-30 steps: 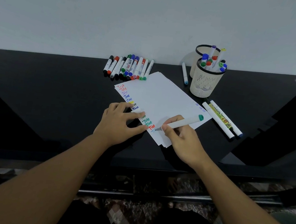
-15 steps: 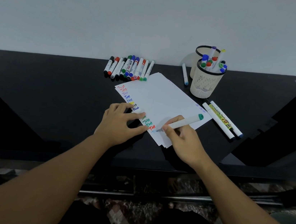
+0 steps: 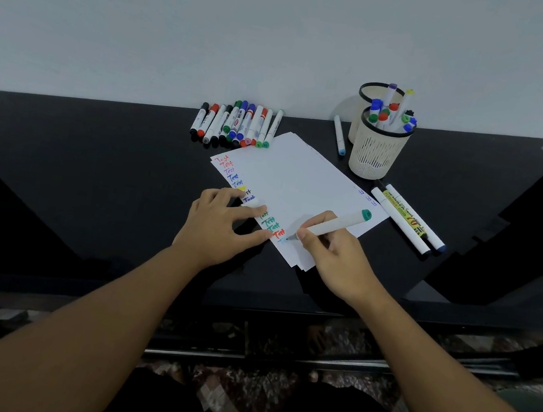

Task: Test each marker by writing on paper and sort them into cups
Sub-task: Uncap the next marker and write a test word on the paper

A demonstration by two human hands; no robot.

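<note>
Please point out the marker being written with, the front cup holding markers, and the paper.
marker (image 3: 333, 226), head view, middle of its white barrel.
front cup (image 3: 375, 157), head view, slotted side wall.
paper (image 3: 301, 182), head view, bare middle of the top sheet.

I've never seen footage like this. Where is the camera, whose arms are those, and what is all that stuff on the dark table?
No machine here: a person wears a camera on the head, looking down at their own hands. The left hand presses flat on the paper, beside a column of coloured "Test" scribbles. The right hand grips a teal-capped marker, tip on the sheet. On the black table lie a row of markers, three more at the right, one blue-tipped marker, and two cups, the nearer holding markers.
</note>
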